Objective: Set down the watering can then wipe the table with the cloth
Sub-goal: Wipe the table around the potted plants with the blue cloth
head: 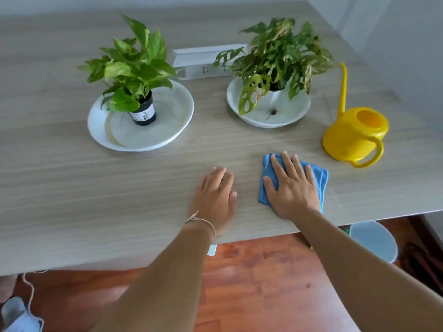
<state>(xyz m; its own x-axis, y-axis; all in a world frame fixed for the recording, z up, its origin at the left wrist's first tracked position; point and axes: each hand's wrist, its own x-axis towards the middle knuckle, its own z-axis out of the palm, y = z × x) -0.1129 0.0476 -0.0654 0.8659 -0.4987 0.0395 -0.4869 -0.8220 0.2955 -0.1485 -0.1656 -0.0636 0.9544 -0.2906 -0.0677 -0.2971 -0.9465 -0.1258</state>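
Right hand (293,188) flat, fingers spread, pressing the cloth (320,174); left hand (215,196) flat on worktop (96,188) beside it; watering can (354,135) beyond right.

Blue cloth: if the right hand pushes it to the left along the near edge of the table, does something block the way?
Yes. The left hand rests flat on the table just left of the blue cloth, which lies under the right hand. Past it, the near strip looks bare.

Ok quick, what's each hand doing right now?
Left hand: open, flat on the table, holding nothing.
Right hand: open, palm pressed flat on the blue cloth.
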